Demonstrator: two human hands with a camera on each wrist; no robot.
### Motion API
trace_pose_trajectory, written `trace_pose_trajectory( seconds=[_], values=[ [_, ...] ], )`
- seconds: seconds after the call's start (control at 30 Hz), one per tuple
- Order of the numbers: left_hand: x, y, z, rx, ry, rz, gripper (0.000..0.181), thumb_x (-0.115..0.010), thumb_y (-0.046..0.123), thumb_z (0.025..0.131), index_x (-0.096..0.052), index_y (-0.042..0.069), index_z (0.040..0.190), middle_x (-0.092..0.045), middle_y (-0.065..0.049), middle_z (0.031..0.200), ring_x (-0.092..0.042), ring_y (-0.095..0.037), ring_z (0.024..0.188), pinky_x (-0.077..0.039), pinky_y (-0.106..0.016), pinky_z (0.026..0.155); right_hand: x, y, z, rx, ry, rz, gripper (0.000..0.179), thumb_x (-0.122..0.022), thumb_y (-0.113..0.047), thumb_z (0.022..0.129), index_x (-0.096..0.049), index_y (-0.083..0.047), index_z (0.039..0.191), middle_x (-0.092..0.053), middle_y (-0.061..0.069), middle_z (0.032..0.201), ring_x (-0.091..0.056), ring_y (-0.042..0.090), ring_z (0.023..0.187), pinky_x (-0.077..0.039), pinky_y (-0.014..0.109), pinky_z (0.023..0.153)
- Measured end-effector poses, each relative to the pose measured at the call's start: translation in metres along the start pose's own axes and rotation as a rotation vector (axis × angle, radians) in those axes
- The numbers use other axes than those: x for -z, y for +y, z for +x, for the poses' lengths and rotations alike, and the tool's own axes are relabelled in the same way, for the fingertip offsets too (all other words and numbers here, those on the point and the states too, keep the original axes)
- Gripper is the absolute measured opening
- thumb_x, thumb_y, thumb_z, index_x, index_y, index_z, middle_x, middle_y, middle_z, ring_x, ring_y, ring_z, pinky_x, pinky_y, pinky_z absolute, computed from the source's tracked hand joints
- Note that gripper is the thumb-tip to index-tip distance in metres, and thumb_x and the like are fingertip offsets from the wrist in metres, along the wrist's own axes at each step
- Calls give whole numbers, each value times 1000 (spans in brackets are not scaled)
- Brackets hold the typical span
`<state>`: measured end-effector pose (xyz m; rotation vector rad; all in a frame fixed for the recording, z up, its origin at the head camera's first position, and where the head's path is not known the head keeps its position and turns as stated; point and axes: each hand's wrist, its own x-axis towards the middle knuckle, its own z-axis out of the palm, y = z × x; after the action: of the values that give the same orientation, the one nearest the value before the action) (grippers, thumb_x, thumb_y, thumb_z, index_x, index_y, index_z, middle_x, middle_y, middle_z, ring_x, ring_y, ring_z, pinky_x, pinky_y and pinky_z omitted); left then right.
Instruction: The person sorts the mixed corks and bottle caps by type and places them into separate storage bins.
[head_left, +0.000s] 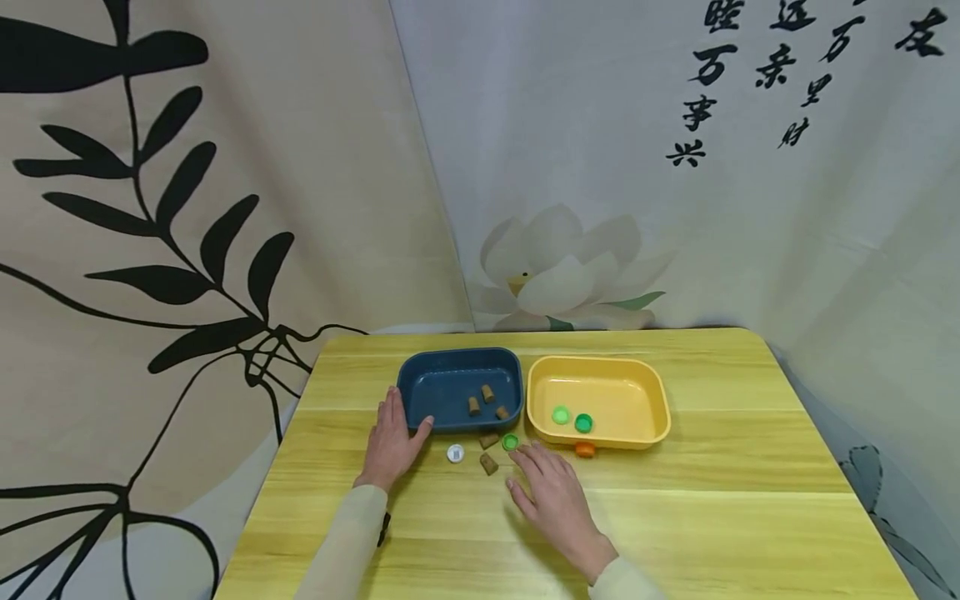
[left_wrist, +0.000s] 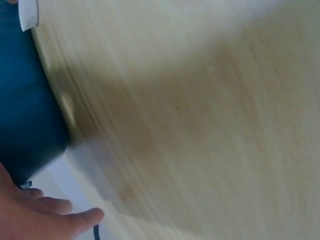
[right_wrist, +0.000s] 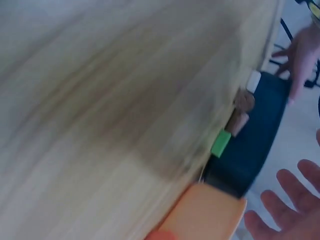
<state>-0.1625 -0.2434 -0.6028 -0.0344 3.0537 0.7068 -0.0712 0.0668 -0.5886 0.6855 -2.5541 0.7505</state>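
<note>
In the head view my left hand [head_left: 392,442] is at the left front corner of a dark blue tray [head_left: 459,358], fingers extended along its side and thumb spread. Three corks [head_left: 474,407] lie inside that tray. Just in front of it are two more corks [head_left: 488,464], a white bottle cap [head_left: 455,453] and a green bottle cap [head_left: 511,442]. My right hand [head_left: 553,500] hovers or rests by the green cap, fingers loosely extended and holding nothing; contact with the cap cannot be told. The right wrist view shows the right hand [right_wrist: 292,212] with spread fingers.
Right of the blue tray stands a yellow tray [head_left: 600,365] holding a light green cap [head_left: 560,415] and a darker green cap [head_left: 583,423]. An orange cap [head_left: 585,450] lies against its front wall. The wooden table [head_left: 712,517] backs onto a printed curtain [head_left: 750,250].
</note>
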Motion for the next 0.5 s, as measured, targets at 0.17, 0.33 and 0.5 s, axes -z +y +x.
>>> trace_pose_trajectory(
  seconds=[0.17, 0.33, 0.5],
  values=[
    [-1, -1, 0, -2, 17, 1, 101, -44, 66, 103, -1, -1, 165, -3, -21, 172, -13, -46, 155, -26, -69, 116, -14, -5, 6, 47, -78, -46, 45, -77, -30, 94, -67, -10, 133, -66, 8, 130, -62, 32, 124, -52, 54, 99],
    [-1, -1, -1, -2, 11, 4, 101, -44, 66, 103, -1, -1, 165, -4, -21, 172, -14, -46, 155, -28, -68, 117, -24, -6, 12, 68, -132, -86, 48, -80, -29, 91, -66, -13, 134, -67, 6, 127, -63, 29, 120, -53, 51, 97],
    [-1, 0, 0, -6, 9, 8, 102, -42, 68, 102, 0, -1, 165, -4, -21, 172, -14, -45, 155, -27, -67, 117, -31, -6, 18, 64, -171, -125, 51, -80, -30, 91, -65, -13, 136, -68, 4, 124, -63, 25, 117, -54, 49, 94]
  ],
)
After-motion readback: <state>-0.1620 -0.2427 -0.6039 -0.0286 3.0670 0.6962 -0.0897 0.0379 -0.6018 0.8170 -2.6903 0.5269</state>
